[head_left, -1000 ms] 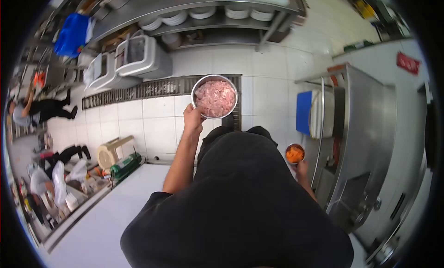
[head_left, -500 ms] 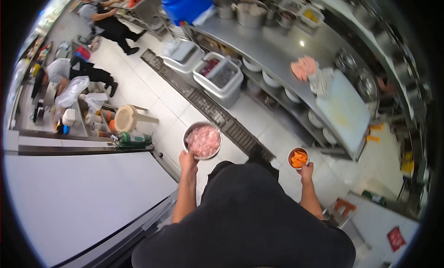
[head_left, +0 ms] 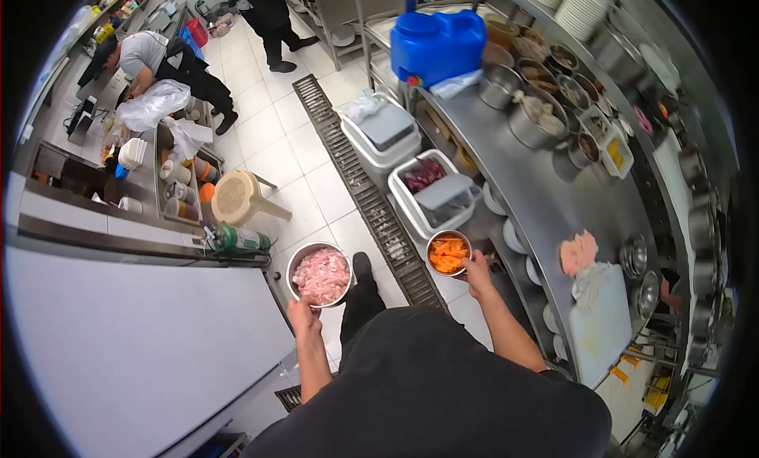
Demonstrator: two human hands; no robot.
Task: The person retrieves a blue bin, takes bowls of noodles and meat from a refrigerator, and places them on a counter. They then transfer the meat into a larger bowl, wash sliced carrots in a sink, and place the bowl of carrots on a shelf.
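My left hand (head_left: 305, 319) grips the near rim of a round metal bowl (head_left: 293, 260) filled with pieces of raw pink meat (head_left: 322, 276). The fingers under that bowl are partly hidden. On the other side, my right hand (head_left: 477, 275) is closed on the edge of a smaller metal bowl (head_left: 429, 256) that holds cut orange pieces (head_left: 448, 254), which look like carrot. Both bowls are held level in front of me, above the floor and apart from each other.
A floor drain grate (head_left: 356, 189) runs ahead. A beige stool (head_left: 241, 196) stands left, near a person bending at a counter (head_left: 150, 71). White bins (head_left: 435, 191) and a steel table (head_left: 522, 169) with pots and a cutting board (head_left: 598, 324) line the right. Another person stands at the back.
I have stepped forward and turned, so the steel table and bins appear closer. The smaller bowl in my right hand has come inward, nearer the meat bowl. Both hands keep their hold.
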